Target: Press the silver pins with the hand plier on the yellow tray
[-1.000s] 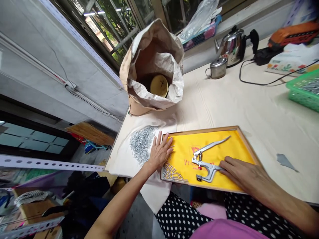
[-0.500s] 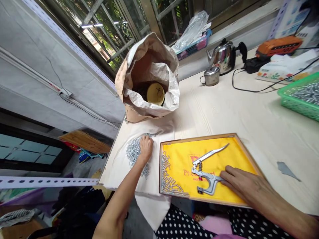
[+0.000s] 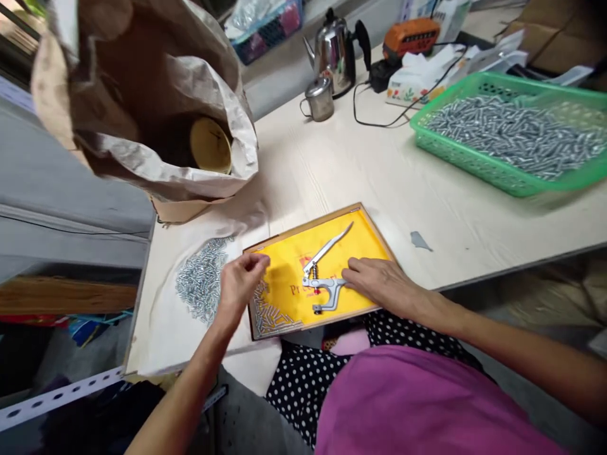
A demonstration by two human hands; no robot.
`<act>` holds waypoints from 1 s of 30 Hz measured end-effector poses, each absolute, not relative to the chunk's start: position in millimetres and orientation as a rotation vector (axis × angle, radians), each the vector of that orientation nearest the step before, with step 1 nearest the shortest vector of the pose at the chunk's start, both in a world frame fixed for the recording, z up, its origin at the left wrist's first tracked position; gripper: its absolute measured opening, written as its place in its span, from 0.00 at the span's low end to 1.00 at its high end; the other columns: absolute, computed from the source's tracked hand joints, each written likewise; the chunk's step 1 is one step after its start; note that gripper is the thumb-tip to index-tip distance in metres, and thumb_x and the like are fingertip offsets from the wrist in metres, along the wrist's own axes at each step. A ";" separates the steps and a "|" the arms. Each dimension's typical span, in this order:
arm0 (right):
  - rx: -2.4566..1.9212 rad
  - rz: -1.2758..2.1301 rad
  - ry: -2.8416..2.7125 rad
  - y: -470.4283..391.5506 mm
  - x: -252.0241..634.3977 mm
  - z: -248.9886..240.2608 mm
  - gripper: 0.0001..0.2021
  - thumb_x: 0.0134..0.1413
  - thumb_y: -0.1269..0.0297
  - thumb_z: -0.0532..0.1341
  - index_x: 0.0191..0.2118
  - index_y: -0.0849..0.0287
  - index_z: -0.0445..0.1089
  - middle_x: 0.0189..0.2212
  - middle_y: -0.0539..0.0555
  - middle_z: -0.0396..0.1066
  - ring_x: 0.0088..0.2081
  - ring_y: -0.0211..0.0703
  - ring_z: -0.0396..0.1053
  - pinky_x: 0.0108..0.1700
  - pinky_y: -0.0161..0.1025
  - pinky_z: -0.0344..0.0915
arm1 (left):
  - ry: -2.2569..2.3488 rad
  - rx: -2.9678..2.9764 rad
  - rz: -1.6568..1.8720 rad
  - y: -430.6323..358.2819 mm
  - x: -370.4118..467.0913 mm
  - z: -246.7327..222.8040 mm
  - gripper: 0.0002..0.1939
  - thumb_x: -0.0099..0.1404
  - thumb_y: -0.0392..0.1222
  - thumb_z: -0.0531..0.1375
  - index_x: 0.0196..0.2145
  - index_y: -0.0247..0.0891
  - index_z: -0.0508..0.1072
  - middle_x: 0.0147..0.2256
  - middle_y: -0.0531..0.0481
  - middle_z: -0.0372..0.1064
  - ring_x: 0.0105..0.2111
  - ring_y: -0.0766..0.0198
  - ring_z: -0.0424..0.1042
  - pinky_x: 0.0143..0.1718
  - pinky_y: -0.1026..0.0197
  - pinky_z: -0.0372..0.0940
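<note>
- The metal hand pliers (image 3: 328,283) lie on the yellow lining (image 3: 358,237) of a shallow, wood-rimmed tray (image 3: 303,228), which sits at the near edge of the bench (image 3: 351,158).
- The handles of the pliers stand apart: the upper one slants off to the far right, free of either hand, and the lower one runs right to the right hand (image 3: 372,278).
- The right hand lies over the tray's right side, back upward, its fingers bent over the end of the lower handle; that end is hidden, so one cannot tell how firmly this grip has closed on it.
- The curved frame of the pliers lies left of the right grip, outside the fingers.
- The left hand (image 3: 241,281) is over the tray's left edge, thumb and fingertips brought together in a pinch; whether this grip has a pin in it is too small to tell.
- The pliers lie to the right of the left grip, clear of it.
- Loose metal pins (image 3: 272,319) lie in the tray's near left corner, on the near side of the left fingertips.
- A larger heap of pins (image 3: 202,278) spreads over a white cloth (image 3: 156,328), just left of the left hand.
- A paper bag (image 3: 156,161) stands open at the far left, and a green basket (image 3: 467,161) filled with small metal pieces sits at the far right.
</note>
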State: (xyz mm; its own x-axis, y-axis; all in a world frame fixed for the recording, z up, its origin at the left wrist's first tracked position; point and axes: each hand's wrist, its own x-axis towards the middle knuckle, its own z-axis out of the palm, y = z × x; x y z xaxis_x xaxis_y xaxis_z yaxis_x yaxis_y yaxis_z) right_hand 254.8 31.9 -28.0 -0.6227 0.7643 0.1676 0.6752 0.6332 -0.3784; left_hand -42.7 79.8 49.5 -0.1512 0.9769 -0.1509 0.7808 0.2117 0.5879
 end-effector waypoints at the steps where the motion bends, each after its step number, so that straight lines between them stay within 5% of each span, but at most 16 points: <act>1: -1.154 0.412 -2.557 32.1 255.3 -26.7 0.07 0.67 0.68 0.53 0.38 0.58 0.66 0.33 0.53 0.67 0.31 0.38 0.63 0.31 0.37 0.50 | 1.903 1.482 0.518 64.1 -26.6 49.4 0.16 0.55 0.53 0.63 0.32 0.36 0.79 0.29 0.48 0.75 0.23 0.65 0.67 0.26 0.63 0.62; 6: -1.187 0.390 -2.601 32.9 255.2 -24.3 0.06 0.66 0.70 0.54 0.39 0.58 0.67 0.33 0.52 0.67 0.31 0.38 0.61 0.31 0.38 0.47 | 1.768 1.132 0.468 18.6 22.4 32.4 0.20 0.48 0.56 0.66 0.28 0.35 0.78 0.19 0.54 0.66 0.17 0.70 0.57 0.18 0.66 0.53; 19: -1.243 0.408 -2.602 33.7 253.9 -31.2 0.07 0.68 0.64 0.54 0.41 0.57 0.68 0.36 0.52 0.67 0.30 0.37 0.59 0.29 0.40 0.40 | 1.789 1.215 0.444 7.2 25.0 7.7 0.20 0.51 0.58 0.65 0.26 0.35 0.76 0.21 0.52 0.69 0.20 0.68 0.63 0.21 0.67 0.54; 30: -1.176 0.398 -2.595 34.2 255.6 -31.2 0.06 0.68 0.68 0.53 0.39 0.58 0.67 0.35 0.52 0.67 0.30 0.38 0.58 0.30 0.41 0.41 | 1.723 1.122 0.350 15.3 22.3 8.2 0.20 0.49 0.57 0.66 0.23 0.36 0.73 0.17 0.55 0.64 0.17 0.70 0.60 0.19 0.67 0.55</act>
State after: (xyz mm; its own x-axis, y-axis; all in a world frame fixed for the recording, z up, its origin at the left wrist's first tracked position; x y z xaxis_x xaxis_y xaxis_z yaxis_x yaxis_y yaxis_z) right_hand 255.6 34.2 -31.2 -0.6368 0.7608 0.1254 0.6882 0.6342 -0.3524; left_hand 22.3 15.3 8.2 -0.0609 0.8093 -0.5842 0.5170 0.5262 0.6752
